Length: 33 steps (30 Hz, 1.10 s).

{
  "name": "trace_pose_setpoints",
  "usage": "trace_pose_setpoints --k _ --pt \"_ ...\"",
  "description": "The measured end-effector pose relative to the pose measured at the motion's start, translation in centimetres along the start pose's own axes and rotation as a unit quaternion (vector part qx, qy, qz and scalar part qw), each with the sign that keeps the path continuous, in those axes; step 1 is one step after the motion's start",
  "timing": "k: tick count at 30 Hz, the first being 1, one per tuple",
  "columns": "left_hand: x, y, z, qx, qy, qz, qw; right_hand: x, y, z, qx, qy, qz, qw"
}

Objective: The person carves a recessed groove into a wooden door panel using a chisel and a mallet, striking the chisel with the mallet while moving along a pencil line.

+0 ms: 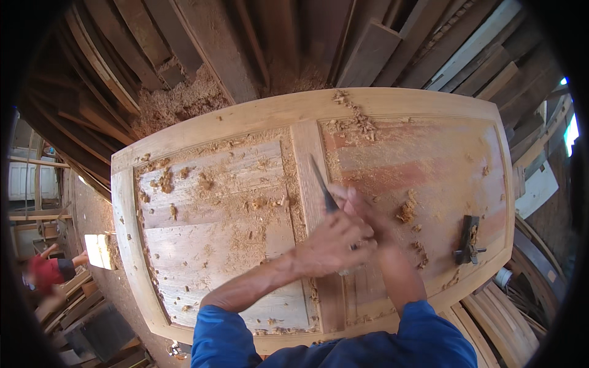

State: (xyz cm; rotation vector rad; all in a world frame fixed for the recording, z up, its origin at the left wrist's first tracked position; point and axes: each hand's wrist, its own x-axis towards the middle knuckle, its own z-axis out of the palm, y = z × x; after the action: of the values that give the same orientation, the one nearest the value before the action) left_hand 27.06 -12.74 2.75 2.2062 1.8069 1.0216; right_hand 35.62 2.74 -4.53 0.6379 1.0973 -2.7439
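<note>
A pale wooden panelled door point(310, 141) lies flat in front of me, strewn with shavings. Over its middle rail, my left hand point(334, 244) has its fingers curled around a slim, dark, tapered tool point(323, 187). The narrow end points away from me; whether it is a file or a blade I cannot tell. My right hand point(362, 208) is close against the left one, just right of the tool, its fingers smeared by motion and partly covered. A small dark hand plane point(469, 239) with a crossbar handle rests on the right panel.
Curled shavings point(162, 180) are scattered over both panels. Planks point(371, 52) lean in rows beyond the door, with a heap of shavings point(178, 98) among them. More timber point(500, 322) lies at the lower right. Far left, a person in red point(46, 270) is partly visible.
</note>
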Motion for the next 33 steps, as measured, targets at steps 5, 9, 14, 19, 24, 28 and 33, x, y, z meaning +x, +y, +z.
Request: trace_pose_setpoints --k 5,9,14,19,24,28,33 --pt "-2.9 6.9 8.2 0.078 -0.137 -0.13 0.979 -10.2 3.4 -1.9 0.016 0.156 -0.081 0.984" --pt "-5.6 7.3 12.1 0.103 -0.105 -0.395 0.907 -17.4 1.9 -8.1 -0.136 0.28 -0.064 0.948" --pt "-9.1 10.2 14.9 0.211 -0.06 -0.409 0.886 -23.1 2.6 -12.1 -0.539 0.399 -0.106 0.734" --pt "-8.0 13.4 16.1 0.226 -0.108 -0.395 0.884 -26.5 5.4 -12.6 -0.532 0.44 -0.136 0.71" --pt "-12.8 19.4 18.3 0.192 -0.12 -0.333 0.915 -25.8 8.4 -7.6 -0.508 0.444 -0.002 0.738" --pt "-12.0 23.8 17.1 0.177 -0.206 -0.258 0.927 -28.5 10.3 -7.6 -0.504 0.477 -0.042 0.719" --pt "-8.3 22.0 16.0 -0.106 -0.145 -0.288 0.941 -30.9 12.6 -7.3 -0.455 0.494 -0.113 0.733"
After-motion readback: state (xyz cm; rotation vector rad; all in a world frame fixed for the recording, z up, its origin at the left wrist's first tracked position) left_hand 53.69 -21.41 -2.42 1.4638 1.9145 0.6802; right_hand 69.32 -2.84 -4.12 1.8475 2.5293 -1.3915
